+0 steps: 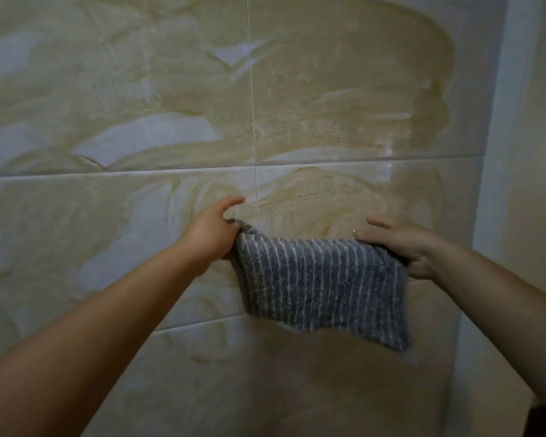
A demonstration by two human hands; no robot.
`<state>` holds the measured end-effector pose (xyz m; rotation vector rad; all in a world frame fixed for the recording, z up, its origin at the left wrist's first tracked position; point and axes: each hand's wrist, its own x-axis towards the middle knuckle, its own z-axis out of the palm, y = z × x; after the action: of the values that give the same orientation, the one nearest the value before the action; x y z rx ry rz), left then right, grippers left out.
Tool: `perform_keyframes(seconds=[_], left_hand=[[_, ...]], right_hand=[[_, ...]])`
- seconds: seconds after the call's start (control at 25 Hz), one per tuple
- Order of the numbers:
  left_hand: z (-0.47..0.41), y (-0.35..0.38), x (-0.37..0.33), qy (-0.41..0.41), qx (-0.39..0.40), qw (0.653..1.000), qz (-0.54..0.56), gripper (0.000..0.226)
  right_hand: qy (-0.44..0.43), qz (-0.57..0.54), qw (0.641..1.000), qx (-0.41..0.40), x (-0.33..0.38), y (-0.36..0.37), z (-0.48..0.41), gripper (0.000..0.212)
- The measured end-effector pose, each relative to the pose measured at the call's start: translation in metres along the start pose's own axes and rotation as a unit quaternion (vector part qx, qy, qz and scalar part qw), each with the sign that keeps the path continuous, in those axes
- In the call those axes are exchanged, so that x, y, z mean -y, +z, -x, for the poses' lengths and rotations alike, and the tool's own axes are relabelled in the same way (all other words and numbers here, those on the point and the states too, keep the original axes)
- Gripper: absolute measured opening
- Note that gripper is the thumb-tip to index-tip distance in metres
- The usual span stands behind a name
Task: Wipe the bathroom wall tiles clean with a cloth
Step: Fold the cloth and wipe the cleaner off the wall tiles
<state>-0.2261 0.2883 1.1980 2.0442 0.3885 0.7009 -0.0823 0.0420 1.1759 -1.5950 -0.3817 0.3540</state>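
"In front of the wall tiles (108, 89), what does the person have hold of?"

"A grey striped cloth (322, 285), spread out between both hands. It hangs just off the tiles at the middle row, its top edge running left to right and the rest drooping below."

"How do the hands sit on it?"

"The left hand (215, 231) pinches the top left corner, fingers (234, 201) curled, with the forefinger reaching on toward the tile. The right hand (401, 247) holds the top right edge lower in the palm. Its upper fingers (377, 221) stretch forward loosely, and the exact pinch is hidden behind the cloth."

"And the wall?"

"Yellowish smears sweep across most of the tiles, thickest above the hands and on both sides of the vertical grout line (252, 89). Paler, cleaner patches show at the left."

"So what does the next move turn on?"

"The cloth hangs flat between the person and the wall, with the dirt straight ahead and above. It probably needs folding or bunching into one hand before it can press on the tile. The left hand looks slightly nearer the wall, though that is hard to judge from this angle."

"How far along is the wiping?"

"Barely begun, judging by the smears."
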Motion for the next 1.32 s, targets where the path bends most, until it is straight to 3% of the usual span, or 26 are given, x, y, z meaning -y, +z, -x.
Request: perform_keyframes(seconds=[0.08, 0.2, 0.28, 0.32, 0.4, 0.48, 0.6, 0.72, 0.8, 0.88, 1.0, 1.12, 1.2, 1.32], left_hand=[[-0.006, -0.006, -0.008, -0.068, -0.013, 0.996, 0.063, 0.046], [-0.005, -0.021, -0.025, -0.099, 0.09, 0.978, 0.159, 0.045], [0.001, -0.032, -0.032, -0.043, 0.161, 0.974, 0.152, 0.043], [0.004, -0.034, -0.035, 0.003, 0.18, 0.979, 0.096, 0.045], [0.01, -0.03, -0.038, 0.097, 0.188, 0.973, -0.093, 0.049], [0.012, -0.021, -0.038, 0.169, 0.155, 0.944, -0.239, 0.041], [0.006, -0.023, -0.035, 0.172, 0.082, 0.954, -0.233, 0.026], [-0.003, -0.032, -0.031, 0.075, 0.058, 0.989, -0.11, 0.018], [-0.007, -0.036, -0.031, 0.017, 0.061, 0.998, -0.005, 0.019], [-0.008, -0.04, -0.039, -0.016, 0.068, 0.992, 0.102, 0.019], [-0.006, -0.049, -0.057, 0.005, 0.117, 0.981, 0.155, 0.019], [-0.006, -0.05, -0.076, 0.088, 0.104, 0.99, -0.046, 0.031], [-0.011, -0.043, -0.086, 0.151, 0.02, 0.969, -0.197, 0.025], [-0.026, -0.036, -0.099, 0.2, -0.072, 0.934, -0.287, 0.017]], right_hand=[[0.044, -0.144, 0.987, 0.057, 0.01, -0.005, 0.003, 0.083], [0.071, -0.146, 0.982, 0.092, 0.025, -0.014, 0.009, 0.082], [0.054, -0.039, 0.992, 0.104, 0.034, -0.013, 0.014, 0.075], [0.04, 0.053, 0.993, 0.098, 0.039, -0.009, 0.017, 0.072], [0.005, 0.269, 0.962, 0.052, 0.05, -0.001, 0.021, 0.066], [-0.027, 0.386, 0.922, 0.004, 0.062, 0.002, 0.022, 0.065], [-0.039, 0.339, 0.939, -0.041, 0.071, -0.007, 0.021, 0.059], [-0.036, 0.226, 0.97, -0.081, 0.068, -0.02, 0.016, 0.044], [-0.014, 0.066, 0.996, -0.054, 0.064, -0.023, 0.01, 0.038], [-0.01, -0.055, 0.998, -0.005, 0.067, -0.028, 0.012, 0.027], [-0.058, -0.021, 0.997, 0.042, 0.081, -0.032, 0.02, 0.031], [-0.137, 0.153, 0.979, 0.005, 0.094, -0.029, 0.021, 0.049], [-0.176, 0.243, 0.953, -0.042, 0.1, -0.029, 0.017, 0.037], [-0.238, 0.314, 0.91, -0.125, 0.109, -0.037, 0.003, 0.009]])
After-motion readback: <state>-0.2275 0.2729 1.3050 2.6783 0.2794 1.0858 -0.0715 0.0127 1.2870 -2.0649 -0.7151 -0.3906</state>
